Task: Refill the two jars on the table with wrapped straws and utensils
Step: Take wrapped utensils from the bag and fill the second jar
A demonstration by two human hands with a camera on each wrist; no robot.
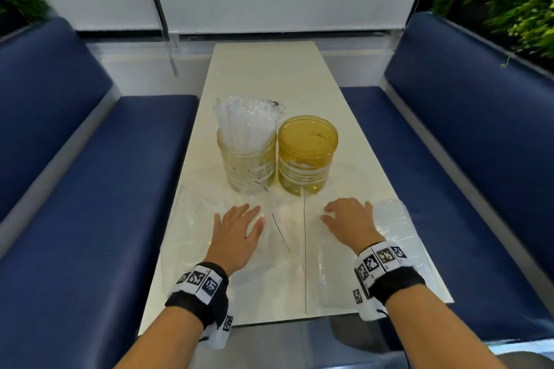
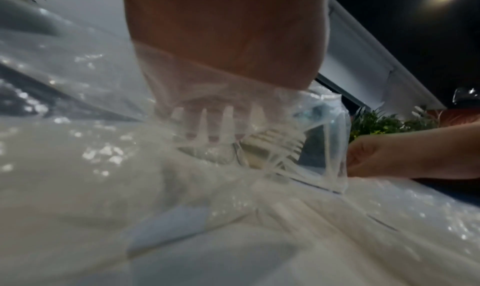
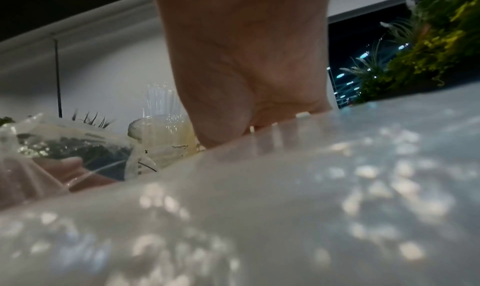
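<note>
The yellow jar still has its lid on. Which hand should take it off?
Probably the right hand: it lies directly in front of the yellow jar, while the left hand sits nearer the straw jar.

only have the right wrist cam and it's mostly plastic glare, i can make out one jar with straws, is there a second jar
Observer: Yes. In the head view a yellow-tinted jar with a lid on top stands just right of the straw jar.
Operator: what's the left hand doing
Observer: The left hand lies with its fingers straight on a clear bag. The left wrist view shows its fingertips through the plastic.
Operator: is the right one actually holding anything
Observer: In the left wrist view the right hand seems to pinch a raised edge of that bag.
</note>
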